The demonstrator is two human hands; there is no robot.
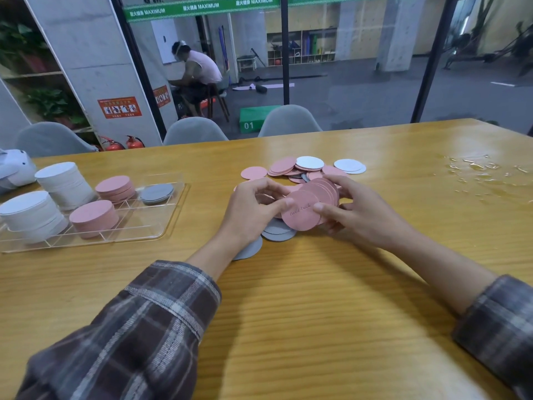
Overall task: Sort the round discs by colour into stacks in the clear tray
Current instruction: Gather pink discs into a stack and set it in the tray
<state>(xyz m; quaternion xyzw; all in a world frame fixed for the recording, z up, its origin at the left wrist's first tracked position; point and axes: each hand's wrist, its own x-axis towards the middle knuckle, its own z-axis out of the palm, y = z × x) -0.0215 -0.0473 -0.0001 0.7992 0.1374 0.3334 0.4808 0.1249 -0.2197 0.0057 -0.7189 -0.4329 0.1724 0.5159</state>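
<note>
Both hands hold a tilted bundle of pink discs (305, 209) above the table's middle. My left hand (253, 209) pinches its near face with thumb and fingers. From the right side, my right hand (354, 209) curls round the bundle. Grey discs (277, 230) lie on the table under the hands. Loose pink discs (284, 166) and white discs (349, 166) lie scattered just beyond. The clear tray (144, 229) at the left holds two white stacks (31, 215), two pink stacks (93, 216) and a low grey stack (157, 193).
A white object (16, 170) sits at the table's far left edge behind the tray. Crumpled clear plastic film (476, 168) lies at the right. Grey chairs (288, 121) stand along the far side. The near part of the wooden table (302, 313) is bare.
</note>
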